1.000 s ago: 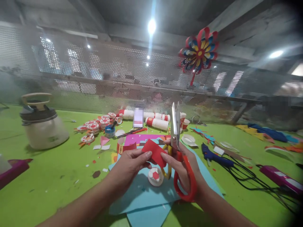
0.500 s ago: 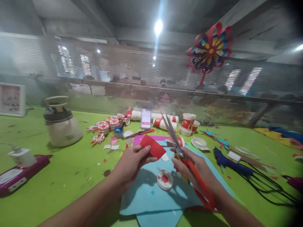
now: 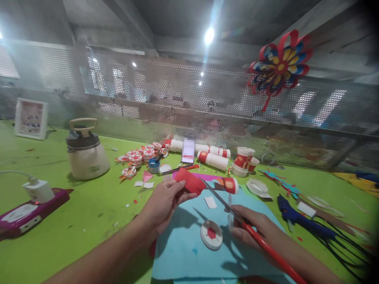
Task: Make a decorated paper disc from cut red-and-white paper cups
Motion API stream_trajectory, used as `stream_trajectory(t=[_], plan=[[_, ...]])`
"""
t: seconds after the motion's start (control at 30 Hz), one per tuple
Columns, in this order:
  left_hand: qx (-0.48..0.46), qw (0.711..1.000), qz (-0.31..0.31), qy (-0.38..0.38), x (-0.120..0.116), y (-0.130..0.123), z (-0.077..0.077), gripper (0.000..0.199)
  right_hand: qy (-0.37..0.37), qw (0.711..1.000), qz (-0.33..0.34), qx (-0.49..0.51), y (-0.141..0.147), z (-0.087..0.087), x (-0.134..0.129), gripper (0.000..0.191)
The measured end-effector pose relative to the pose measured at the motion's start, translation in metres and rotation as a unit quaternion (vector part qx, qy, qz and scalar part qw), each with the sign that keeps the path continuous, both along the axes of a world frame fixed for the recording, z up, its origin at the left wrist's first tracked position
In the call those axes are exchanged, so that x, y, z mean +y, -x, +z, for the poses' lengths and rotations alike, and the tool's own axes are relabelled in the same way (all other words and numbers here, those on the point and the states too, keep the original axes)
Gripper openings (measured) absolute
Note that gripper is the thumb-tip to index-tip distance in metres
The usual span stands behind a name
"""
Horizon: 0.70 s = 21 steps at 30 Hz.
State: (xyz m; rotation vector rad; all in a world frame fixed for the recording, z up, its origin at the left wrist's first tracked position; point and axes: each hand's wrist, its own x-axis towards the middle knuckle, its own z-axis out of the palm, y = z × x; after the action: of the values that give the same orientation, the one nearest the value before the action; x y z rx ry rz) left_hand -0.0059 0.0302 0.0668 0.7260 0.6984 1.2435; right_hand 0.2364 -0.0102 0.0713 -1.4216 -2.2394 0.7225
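Observation:
My left hand (image 3: pixel 164 203) pinches a piece of red paper (image 3: pixel 189 182) between thumb and fingers, above a light blue sheet (image 3: pixel 180 252). In my right hand (image 3: pixel 251 227) is a pair of scissors with red handles (image 3: pixel 225 205), one blade reaching up and left to the paper's right edge. Whether the blade touches the paper I cannot tell. Below the hands a round white disc with a red centre (image 3: pixel 211 235) lies on the blue sheet. A small white paper piece (image 3: pixel 210 202) lies behind it, near a red and white paper cup (image 3: pixel 231 185).
Stacked paper cups (image 3: pixel 213 160) lie at the back, beside a propped phone (image 3: pixel 188 150). Several decorated discs (image 3: pixel 135 157) and a blue jar (image 3: pixel 154 165) stand left of them. A blue glue gun (image 3: pixel 304 223) with cables is at right; a power strip (image 3: pixel 32 209) and kettle-like jug (image 3: pixel 87 157) are at left.
The scissors have swung from pointing upward to lie lower, with a blade toward the red paper. The view has shifted left, so most things appear farther right.

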Motion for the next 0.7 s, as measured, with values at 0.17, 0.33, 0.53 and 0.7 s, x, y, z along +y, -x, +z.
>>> stream_trajectory(t=[0.17,0.33,0.53,0.7], plan=[[0.029,0.999,-0.028,-0.027,0.001,-0.001,-0.002,0.02,-0.002,1.0,0.009,0.016,0.005,0.0,-0.005,0.034],[0.025,0.998,-0.049,-0.025,-0.001,-0.003,-0.005,0.023,0.01,0.999,0.024,0.022,0.007,0.003,-0.009,0.042],[0.03,0.996,-0.071,-0.048,-0.005,-0.003,-0.002,0.023,0.013,0.999,0.049,0.007,0.001,-0.003,-0.011,0.044],[0.042,0.996,-0.064,-0.05,-0.006,-0.002,0.002,0.019,-0.001,0.999,0.048,0.005,0.001,-0.003,-0.015,0.044]])
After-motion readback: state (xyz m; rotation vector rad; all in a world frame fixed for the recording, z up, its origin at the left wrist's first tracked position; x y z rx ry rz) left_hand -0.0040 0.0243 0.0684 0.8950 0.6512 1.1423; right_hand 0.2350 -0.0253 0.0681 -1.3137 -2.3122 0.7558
